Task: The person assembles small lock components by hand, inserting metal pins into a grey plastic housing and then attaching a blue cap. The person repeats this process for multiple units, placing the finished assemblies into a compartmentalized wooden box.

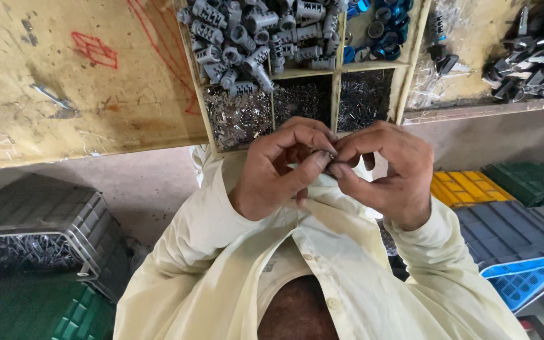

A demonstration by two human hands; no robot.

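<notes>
My left hand [278, 167] and my right hand [385, 173] meet in front of my chest, fingertips pinched together on a small dark metal part [327, 161]. Most of the part is hidden by my fingers. Both hands hover at the near edge of a wooden compartment tray [336, 75]. Its nearest compartments hold heaps of tiny metal pieces [240, 116]. My cream shirt sleeves fill the lower middle of the view.
The tray's far compartments hold grey plastic cylinders [253, 38] and blue rings [379, 19]. Black parts [530, 56] are piled on the worn workbench [64, 94] at right. On the floor stand grey [39, 220], green [33, 308], yellow [464, 186] and blue [524, 280] crates.
</notes>
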